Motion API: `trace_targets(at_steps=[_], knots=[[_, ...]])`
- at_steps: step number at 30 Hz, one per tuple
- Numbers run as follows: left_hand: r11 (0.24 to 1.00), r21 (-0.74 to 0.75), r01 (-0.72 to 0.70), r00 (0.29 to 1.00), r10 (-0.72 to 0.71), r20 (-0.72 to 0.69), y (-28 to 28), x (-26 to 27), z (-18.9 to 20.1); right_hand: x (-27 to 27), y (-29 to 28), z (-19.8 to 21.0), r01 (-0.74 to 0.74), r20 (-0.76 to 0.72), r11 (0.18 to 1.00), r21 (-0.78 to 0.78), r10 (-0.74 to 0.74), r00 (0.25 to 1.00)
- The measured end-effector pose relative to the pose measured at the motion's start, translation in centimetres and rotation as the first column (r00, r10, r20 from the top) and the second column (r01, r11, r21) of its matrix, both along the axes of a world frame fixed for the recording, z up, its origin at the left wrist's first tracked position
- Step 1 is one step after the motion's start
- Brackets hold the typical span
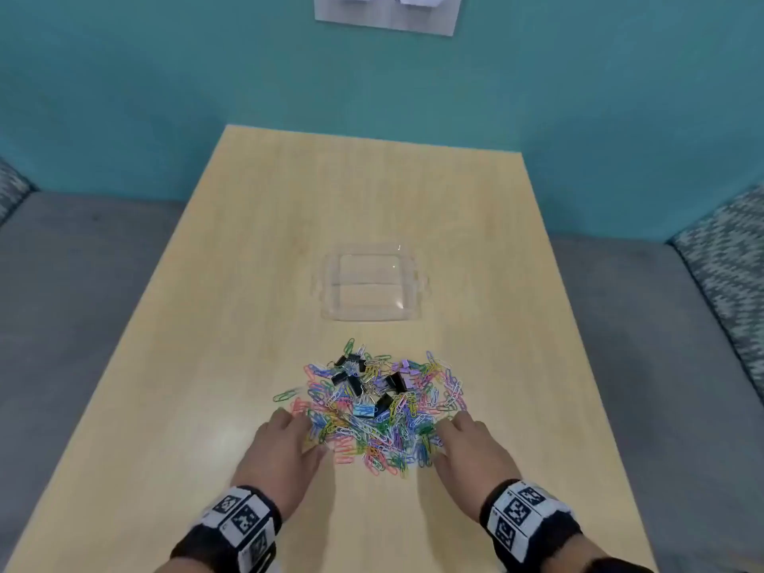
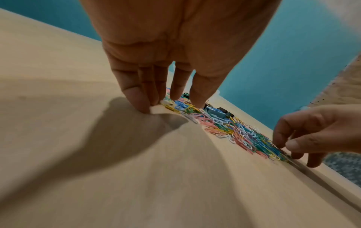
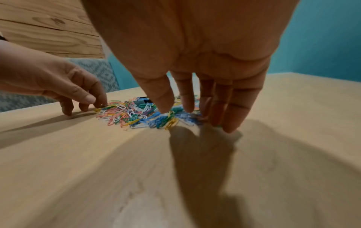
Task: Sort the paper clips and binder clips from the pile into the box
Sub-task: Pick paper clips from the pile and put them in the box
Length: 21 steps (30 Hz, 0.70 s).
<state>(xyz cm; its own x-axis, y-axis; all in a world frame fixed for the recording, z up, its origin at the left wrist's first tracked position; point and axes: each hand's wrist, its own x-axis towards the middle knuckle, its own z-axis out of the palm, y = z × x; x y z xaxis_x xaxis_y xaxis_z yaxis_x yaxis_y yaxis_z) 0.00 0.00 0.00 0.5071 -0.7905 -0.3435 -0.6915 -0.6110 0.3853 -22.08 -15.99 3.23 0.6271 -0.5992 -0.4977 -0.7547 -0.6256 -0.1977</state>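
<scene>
A pile of coloured paper clips point(image 1: 384, 432) lies on the light wooden table point(image 1: 372, 192), with black binder clips point(image 1: 345, 378), a blue one point(image 1: 364, 410) and purple ones point(image 1: 403, 366) mixed in. Beyond it stands a clear plastic box point(image 1: 370, 283) with a divider, lid off and nothing in it. My left hand point(image 1: 304, 434) rests its fairly straight fingers point(image 2: 136, 100) on the pile's near left edge. My right hand point(image 1: 448, 436) touches the near right edge with its fingertips point(image 3: 164, 106). Neither hand plainly holds a clip.
A grey sofa seat point(image 1: 82, 283) runs along both sides of the table, with a patterned cushion point(image 1: 736, 258) at the right. A teal wall point(image 1: 372, 76) stands behind. Bare tabletop point(image 1: 206, 428) lies left of the pile.
</scene>
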Motion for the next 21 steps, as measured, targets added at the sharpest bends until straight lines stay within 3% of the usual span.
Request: trace_targets(at_steps=[6,13,21], knots=[[0.996,-0.080,0.036,0.999,-0.037,-0.007,-3.0,-1.7,-0.4,2.7,0.8,-1.2,0.065,0.077,0.998,-0.018,-0.063,0.995],[0.990,-0.015,0.140,0.984,-0.138,0.111,-4.0,-3.5,-1.1,4.4,1.1,-2.4,-0.067,0.123,0.996,-0.065,0.074,0.990],[0.978,-0.117,0.174,0.978,-0.158,0.134,-4.1,-2.3,-0.9,4.1,-0.3,-3.0,-0.172,0.136,0.981,-0.087,0.183,0.974]])
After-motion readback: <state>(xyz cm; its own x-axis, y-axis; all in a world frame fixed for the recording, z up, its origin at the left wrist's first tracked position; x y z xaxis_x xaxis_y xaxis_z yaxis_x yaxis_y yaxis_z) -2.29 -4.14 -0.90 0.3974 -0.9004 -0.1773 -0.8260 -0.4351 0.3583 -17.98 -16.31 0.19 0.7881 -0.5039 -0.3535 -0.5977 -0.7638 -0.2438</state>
